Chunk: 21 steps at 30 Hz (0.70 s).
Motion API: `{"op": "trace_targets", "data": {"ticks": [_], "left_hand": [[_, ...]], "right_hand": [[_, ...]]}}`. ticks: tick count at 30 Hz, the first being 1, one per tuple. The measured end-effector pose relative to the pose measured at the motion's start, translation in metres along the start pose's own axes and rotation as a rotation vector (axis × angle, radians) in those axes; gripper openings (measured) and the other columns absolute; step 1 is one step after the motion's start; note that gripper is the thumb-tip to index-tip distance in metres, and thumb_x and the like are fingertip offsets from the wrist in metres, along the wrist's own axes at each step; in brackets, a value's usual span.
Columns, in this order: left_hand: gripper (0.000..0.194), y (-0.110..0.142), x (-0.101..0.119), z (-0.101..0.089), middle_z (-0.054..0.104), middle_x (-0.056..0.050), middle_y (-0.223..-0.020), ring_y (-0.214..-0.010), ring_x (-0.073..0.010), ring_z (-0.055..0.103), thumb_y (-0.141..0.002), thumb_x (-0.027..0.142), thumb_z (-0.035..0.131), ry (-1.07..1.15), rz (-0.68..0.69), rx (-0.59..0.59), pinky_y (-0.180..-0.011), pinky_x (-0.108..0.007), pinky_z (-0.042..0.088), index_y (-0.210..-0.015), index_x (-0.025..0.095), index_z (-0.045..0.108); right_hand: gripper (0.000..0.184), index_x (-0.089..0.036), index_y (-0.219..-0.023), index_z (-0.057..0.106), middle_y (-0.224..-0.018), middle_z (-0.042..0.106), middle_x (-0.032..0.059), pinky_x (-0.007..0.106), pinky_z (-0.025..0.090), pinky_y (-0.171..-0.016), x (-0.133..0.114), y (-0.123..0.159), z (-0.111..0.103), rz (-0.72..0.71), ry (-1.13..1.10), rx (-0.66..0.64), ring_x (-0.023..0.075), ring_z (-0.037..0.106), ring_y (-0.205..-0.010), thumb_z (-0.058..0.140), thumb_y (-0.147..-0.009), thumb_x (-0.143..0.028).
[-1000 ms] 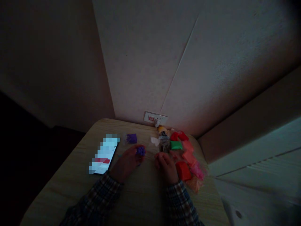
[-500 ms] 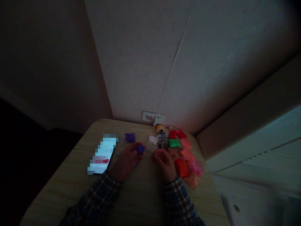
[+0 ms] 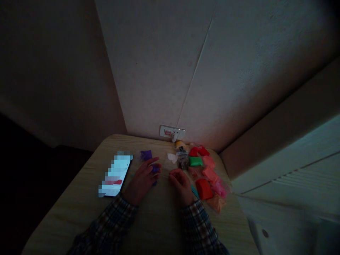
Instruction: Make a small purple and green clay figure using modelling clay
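Observation:
A lump of purple modelling clay (image 3: 155, 169) sits in the fingers of my left hand (image 3: 140, 182), its index finger lifted away. Another bit of purple shows below that hand's fingertips. To the right, my right hand (image 3: 182, 186) is closed in a pinch, thumb against fingers; whatever it may hold is too small and dark to make out. The two hands are apart, just above the table. Beyond the left hand lies a bag of purple clay (image 3: 146, 155). A teal stick-like thing (image 3: 194, 191) lies beside my right wrist.
A lit phone (image 3: 117, 177) lies on the wooden table (image 3: 71, 202) at left. On the right are several clay packets, including a green packet (image 3: 196, 161) and a red packet (image 3: 204, 188). A white piece (image 3: 172, 157) lies near the wall socket (image 3: 172, 132).
My left index finger has lifted and the purple lump sits lower in that hand, less exposed. My right hand has shifted slightly left, and the teal thing beside its wrist now shows more.

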State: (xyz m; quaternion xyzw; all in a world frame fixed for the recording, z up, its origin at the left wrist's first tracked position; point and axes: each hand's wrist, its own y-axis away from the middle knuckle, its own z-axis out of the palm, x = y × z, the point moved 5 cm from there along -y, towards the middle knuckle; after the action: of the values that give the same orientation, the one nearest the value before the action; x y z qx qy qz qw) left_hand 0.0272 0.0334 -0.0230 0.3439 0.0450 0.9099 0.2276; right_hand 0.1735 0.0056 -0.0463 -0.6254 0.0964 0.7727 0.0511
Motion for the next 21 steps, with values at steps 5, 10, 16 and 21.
{"op": "trace_targets", "data": {"ticks": [5,10,16,21], "left_hand": [[0.020,-0.0013,-0.0080,-0.0042,0.069,-0.008,-0.086,-0.070,-0.0126,0.064,-0.086,0.009,0.050,0.107,-0.145,0.090,-0.062,-0.021,0.051,-0.097,0.010,0.066],[0.029,0.0010,-0.0088,-0.0016,0.070,-0.011,-0.086,-0.068,-0.0152,0.065,-0.093,0.020,0.040,0.208,-0.206,0.101,-0.062,-0.025,0.053,-0.096,0.009,0.067],[0.039,0.0022,-0.0097,-0.0048,0.071,-0.014,-0.093,-0.085,-0.0201,0.068,-0.097,0.027,0.030,0.295,-0.237,0.121,-0.077,-0.032,0.053,-0.104,0.008,0.064],[0.042,0.0010,-0.0064,0.0002,0.068,-0.014,-0.110,-0.106,-0.0215,0.063,-0.097,0.028,0.026,0.280,-0.199,-0.103,-0.097,-0.037,0.043,-0.117,0.010,0.058]], "right_hand": [[0.024,-0.022,-0.071,0.059,-0.058,0.056,-0.0033,0.024,0.037,-0.051,-0.0003,-0.0005,-0.0006,0.009,-0.026,-0.002,0.0126,0.047,-0.053,0.072,-0.065,-0.042],[0.024,-0.023,-0.070,0.059,-0.056,0.055,-0.0033,0.025,0.036,-0.049,0.0017,-0.0021,-0.0039,0.013,-0.032,0.013,0.0127,0.046,-0.051,0.071,-0.065,-0.043],[0.022,-0.024,-0.076,0.063,-0.060,0.059,-0.0021,0.026,0.038,-0.052,0.0044,-0.0012,-0.0052,0.010,-0.048,0.013,0.0138,0.049,-0.053,0.071,-0.066,-0.042],[0.024,-0.024,-0.084,0.068,-0.066,0.063,-0.0003,0.028,0.042,-0.057,0.0028,-0.0009,-0.0078,-0.025,-0.025,0.011,0.0163,0.054,-0.061,0.070,-0.069,-0.042]]}}
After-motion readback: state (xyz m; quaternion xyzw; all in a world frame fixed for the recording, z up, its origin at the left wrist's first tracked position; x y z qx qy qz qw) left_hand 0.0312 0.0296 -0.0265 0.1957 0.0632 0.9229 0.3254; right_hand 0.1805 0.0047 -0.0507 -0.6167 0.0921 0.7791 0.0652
